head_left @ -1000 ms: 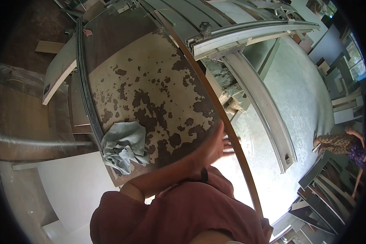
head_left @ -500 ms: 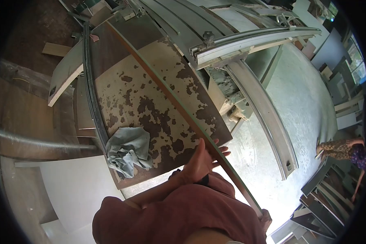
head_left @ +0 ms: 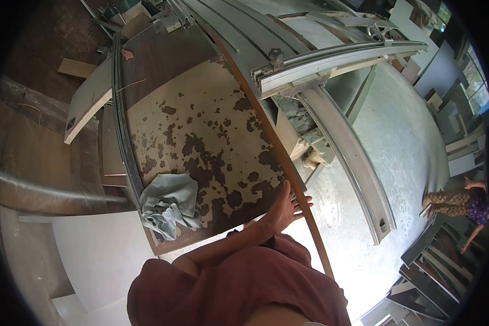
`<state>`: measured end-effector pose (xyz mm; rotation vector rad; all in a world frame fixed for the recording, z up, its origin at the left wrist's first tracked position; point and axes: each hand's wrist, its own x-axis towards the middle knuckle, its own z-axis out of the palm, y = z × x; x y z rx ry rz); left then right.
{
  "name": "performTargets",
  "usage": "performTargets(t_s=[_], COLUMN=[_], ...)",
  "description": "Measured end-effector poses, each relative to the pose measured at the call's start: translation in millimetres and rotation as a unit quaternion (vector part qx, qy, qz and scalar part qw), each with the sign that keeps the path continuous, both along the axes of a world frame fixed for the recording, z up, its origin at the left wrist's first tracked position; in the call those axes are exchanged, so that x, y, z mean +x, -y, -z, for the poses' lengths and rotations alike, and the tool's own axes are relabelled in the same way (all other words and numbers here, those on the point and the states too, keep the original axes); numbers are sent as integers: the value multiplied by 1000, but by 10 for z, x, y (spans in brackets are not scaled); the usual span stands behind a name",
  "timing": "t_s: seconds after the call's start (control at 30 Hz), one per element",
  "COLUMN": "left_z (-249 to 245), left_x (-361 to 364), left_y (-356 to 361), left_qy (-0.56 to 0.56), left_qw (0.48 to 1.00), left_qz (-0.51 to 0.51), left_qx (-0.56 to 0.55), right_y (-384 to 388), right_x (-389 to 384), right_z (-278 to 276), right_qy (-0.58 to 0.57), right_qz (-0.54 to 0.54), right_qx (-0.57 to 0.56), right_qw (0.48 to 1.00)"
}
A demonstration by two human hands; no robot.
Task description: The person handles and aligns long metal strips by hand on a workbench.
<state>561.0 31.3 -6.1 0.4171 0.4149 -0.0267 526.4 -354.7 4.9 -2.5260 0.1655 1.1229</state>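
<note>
L grip (head_left: 280,213) at brn strip (head_left: 270,130); cloth (head_left: 172,200) on tbl (head_left: 171,51).

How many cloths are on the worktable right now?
1: the crumpled grey cloth at the worktable's near left corner, apart from the long brown strip. Others may be hidden under it.

Cloth (head_left: 171,204) is laid on the table (head_left: 201,127), near left corner. Left edge is lined by a rail (head_left: 122,125); a flat panel (head_left: 103,261) is set left of the near end. Strip (head_left: 266,127) is run along the right edge, its near part met by the left hand (head_left: 281,212). Beam (head_left: 353,157) is placed right of that; piled boards (head_left: 437,266) and another person (head_left: 459,204) are seen farther right.
</note>
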Motion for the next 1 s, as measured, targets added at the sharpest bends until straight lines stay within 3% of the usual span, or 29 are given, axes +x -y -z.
performTargets(t_s=[0.03, 0.07, 0.1, 0.13, 0.17, 0.23, 0.33, 0.43, 0.77, 1.0], left_z=[31, 60, 80, 88, 91, 105, 107, 55, -23, 153], left_x=[18, 33, 45, 52, 59, 84, 127, 161, 73, 176], left_y=[-12, -35, -61, -90, -122, -193, -299, -382, -386, -624], left_qy=[1, -1, -3, -3, -6, -10, -12, -6, -1, 1], left_qw=[1000, 1000, 1000, 1000, 1000, 1000, 1000, 999, 999, 999], left_qz=[3, 4, 4, 6, 6, 7, -6, -37, -36, -39], left_qx=[1, 5, 10, 12, 11, 11, 3, 3, 36, 36], right_y=[-147, -294, -366, -387, -328, -213, -408, -552, -463, -844], right_x=[-77, -155, -33, 45, 63, 50, 113, 182, 198, 240], right_z=[-131, -262, -351, -385, -319, -120, -124, -173, -29, -212], right_qy=[198, 441, 233, -3, -3, 127, 161, 188, 183, 197], right_qz=[-259, -420, -232, -18, -17, -107, -59, -94, -94, -83], right_qx=[-69, -223, -116, 6, 7, 121, 149, 117, 131, 128], right_qw=[943, 761, 937, 1000, 1000, 979, 974, 971, 970, 969])
